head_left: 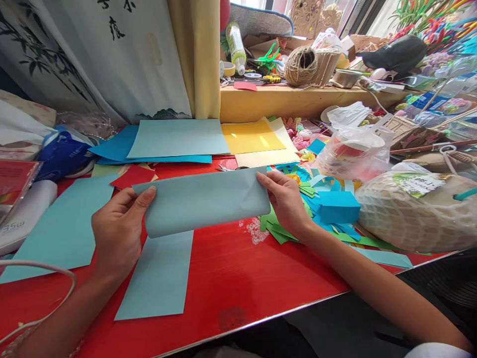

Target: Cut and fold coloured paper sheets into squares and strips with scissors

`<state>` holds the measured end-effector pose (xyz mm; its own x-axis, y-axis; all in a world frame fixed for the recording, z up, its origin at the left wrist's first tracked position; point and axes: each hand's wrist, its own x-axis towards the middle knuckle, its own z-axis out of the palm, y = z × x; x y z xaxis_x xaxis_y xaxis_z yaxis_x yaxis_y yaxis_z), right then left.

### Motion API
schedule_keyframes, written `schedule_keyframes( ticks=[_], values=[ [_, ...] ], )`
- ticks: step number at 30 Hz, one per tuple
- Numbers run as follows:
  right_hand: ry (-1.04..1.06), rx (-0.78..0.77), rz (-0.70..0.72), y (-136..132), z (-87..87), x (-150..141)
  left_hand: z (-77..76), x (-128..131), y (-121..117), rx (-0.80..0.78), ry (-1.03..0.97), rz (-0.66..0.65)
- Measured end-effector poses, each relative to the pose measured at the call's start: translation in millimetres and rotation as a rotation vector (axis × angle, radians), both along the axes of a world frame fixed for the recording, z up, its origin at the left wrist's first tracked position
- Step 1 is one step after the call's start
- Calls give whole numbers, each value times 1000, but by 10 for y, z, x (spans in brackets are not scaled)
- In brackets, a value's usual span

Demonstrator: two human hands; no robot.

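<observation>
A long strip of light blue paper (204,201) is stretched between my two hands above the red table. My left hand (117,231) pinches its left end, thumb on top. At the right end, my right hand (285,199) grips the upper corner between thumb and fingers. Beneath the strip, partly covered by it, lies a light blue sheet (160,283) on the table. Another light blue sheet (67,228) rests to the left, near my left wrist. Blue and green paper scraps (337,206) are heaped beside my right wrist.
Blue and yellow paper sheets (253,136) are stacked at the back of the red table (231,278). A net bag (413,209) and a clear plastic bag (354,149) crowd the right. A white cable (69,278) curves at left. Twine (300,67) sits on the cluttered sill.
</observation>
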<state>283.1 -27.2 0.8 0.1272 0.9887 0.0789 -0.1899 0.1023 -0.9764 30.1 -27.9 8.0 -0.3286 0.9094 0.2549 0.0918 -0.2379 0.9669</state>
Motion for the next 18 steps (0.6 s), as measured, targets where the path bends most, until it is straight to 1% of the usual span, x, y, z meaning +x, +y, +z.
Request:
schedule_keyframes(
  ticks=[6, 9, 12, 18],
  values=[
    [11, 4, 1, 11, -30, -3, -13, -2, -6, 24, 35, 46],
    [16, -3, -5, 22, -57, -2, -21, -5, -14, 39, 113, 83],
    [17, -8, -10, 31, -83, 3, -28, -9, -30, 46, 166, 95],
    [9, -5, -18, 50, -111, 6, -33, -17, -44, 68, 204, 104]
  ],
)
